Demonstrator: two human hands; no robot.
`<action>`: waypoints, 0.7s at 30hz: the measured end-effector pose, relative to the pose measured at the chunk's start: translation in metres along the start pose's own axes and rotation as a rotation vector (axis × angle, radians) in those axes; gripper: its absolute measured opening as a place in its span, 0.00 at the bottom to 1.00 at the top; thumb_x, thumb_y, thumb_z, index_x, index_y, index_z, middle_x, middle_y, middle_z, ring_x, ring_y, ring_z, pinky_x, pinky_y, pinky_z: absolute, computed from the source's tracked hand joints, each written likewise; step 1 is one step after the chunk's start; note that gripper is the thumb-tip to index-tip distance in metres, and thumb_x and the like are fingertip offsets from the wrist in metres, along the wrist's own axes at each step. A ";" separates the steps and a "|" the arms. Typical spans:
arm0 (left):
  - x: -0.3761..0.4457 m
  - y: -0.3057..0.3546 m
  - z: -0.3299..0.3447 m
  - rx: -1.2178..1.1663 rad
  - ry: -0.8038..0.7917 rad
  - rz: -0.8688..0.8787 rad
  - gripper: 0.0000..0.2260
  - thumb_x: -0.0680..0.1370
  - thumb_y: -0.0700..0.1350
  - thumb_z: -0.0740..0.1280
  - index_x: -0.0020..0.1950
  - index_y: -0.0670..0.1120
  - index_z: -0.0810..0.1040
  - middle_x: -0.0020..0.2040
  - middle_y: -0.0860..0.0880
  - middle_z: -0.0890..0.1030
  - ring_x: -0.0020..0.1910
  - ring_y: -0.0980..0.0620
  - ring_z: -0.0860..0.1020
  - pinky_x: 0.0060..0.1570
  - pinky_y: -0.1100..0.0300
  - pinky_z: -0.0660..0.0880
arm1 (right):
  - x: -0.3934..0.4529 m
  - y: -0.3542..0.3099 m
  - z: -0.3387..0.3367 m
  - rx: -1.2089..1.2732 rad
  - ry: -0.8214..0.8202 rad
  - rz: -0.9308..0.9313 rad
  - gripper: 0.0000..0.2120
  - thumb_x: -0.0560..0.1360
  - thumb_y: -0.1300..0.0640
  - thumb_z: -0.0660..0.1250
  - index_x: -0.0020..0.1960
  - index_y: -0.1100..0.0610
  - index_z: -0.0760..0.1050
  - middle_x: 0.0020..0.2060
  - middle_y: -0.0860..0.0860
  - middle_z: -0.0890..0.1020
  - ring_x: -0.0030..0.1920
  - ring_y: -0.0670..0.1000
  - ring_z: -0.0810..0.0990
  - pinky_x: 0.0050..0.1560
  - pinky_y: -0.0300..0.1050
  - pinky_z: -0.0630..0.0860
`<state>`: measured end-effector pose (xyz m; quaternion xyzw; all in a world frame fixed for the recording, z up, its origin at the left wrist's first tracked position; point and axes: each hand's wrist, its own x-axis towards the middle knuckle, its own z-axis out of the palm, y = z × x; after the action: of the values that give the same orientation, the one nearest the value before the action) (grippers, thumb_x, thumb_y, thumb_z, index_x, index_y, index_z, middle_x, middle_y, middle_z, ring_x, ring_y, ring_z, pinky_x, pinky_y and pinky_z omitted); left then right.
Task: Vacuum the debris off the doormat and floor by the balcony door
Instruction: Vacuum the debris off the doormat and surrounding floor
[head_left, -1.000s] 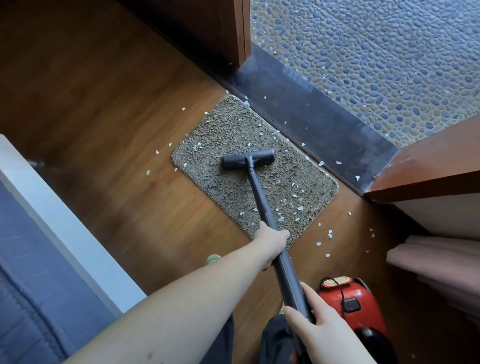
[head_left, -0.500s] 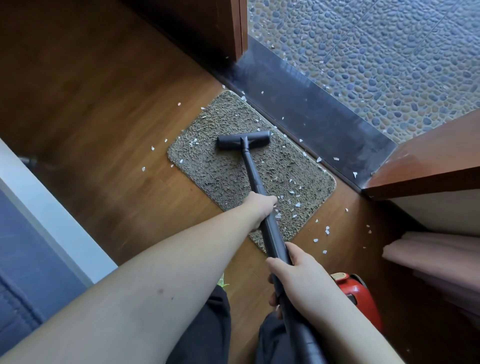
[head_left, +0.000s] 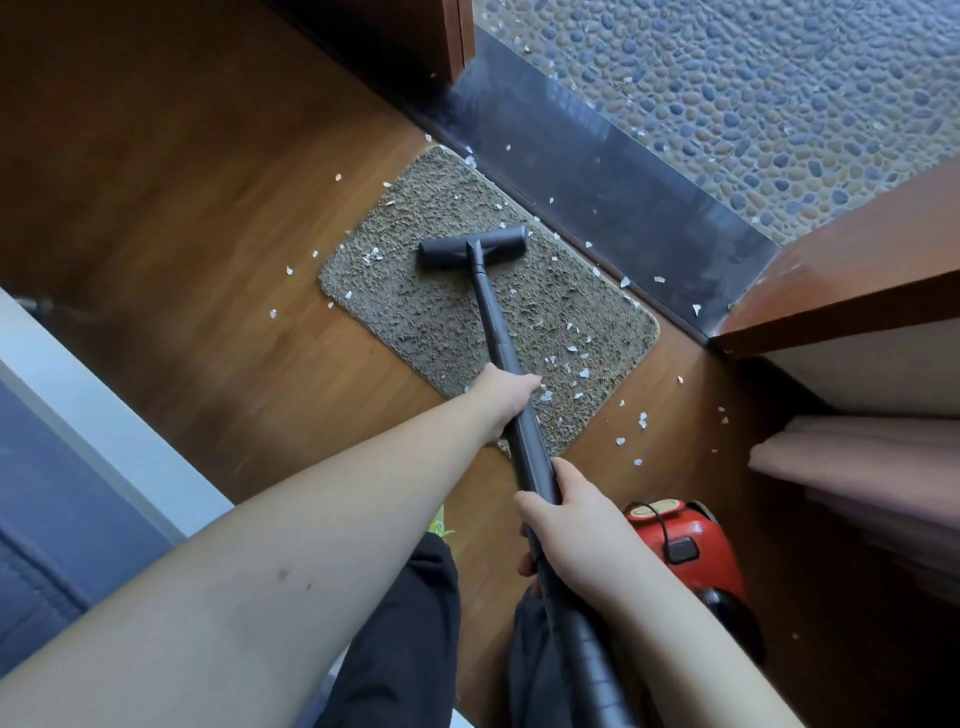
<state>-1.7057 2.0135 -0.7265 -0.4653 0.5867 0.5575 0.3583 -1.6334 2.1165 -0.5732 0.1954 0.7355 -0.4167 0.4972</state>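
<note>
Your vacuum wand (head_left: 493, 332) is a stiff, light tube, so it steers best held at two points, as you have it: your left hand (head_left: 501, 400) wraps it lower down and your right hand (head_left: 576, 525) wraps it near the hose. Its head (head_left: 472, 247) lies flat on the doormat (head_left: 415, 312), towards the far end. The mat looks soft and may bunch. The white flakes (head_left: 566, 364) look light; more lie on the floor (head_left: 208, 234) and door sill (head_left: 623, 208).
</note>
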 end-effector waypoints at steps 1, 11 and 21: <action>-0.001 -0.001 0.001 -0.010 0.005 0.001 0.23 0.76 0.48 0.69 0.66 0.44 0.66 0.59 0.38 0.76 0.54 0.37 0.81 0.53 0.39 0.80 | -0.001 0.001 -0.001 0.001 0.003 0.001 0.11 0.76 0.57 0.60 0.58 0.55 0.69 0.40 0.56 0.78 0.30 0.56 0.82 0.24 0.45 0.77; -0.024 -0.028 0.023 -0.005 0.121 0.020 0.23 0.67 0.51 0.69 0.60 0.48 0.70 0.55 0.41 0.78 0.49 0.37 0.82 0.47 0.41 0.82 | -0.027 0.020 -0.015 -0.032 -0.028 -0.023 0.03 0.77 0.57 0.62 0.49 0.50 0.69 0.36 0.57 0.79 0.24 0.49 0.77 0.31 0.47 0.78; -0.018 -0.037 0.018 0.003 0.211 0.093 0.37 0.65 0.53 0.66 0.75 0.52 0.65 0.56 0.46 0.81 0.47 0.38 0.83 0.49 0.44 0.82 | -0.026 0.023 -0.007 -0.082 0.017 -0.075 0.14 0.74 0.56 0.67 0.47 0.37 0.68 0.40 0.53 0.83 0.28 0.44 0.80 0.33 0.36 0.77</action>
<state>-1.6672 2.0361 -0.7231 -0.4931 0.6432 0.5205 0.2689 -1.6104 2.1386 -0.5586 0.1509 0.7629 -0.4031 0.4824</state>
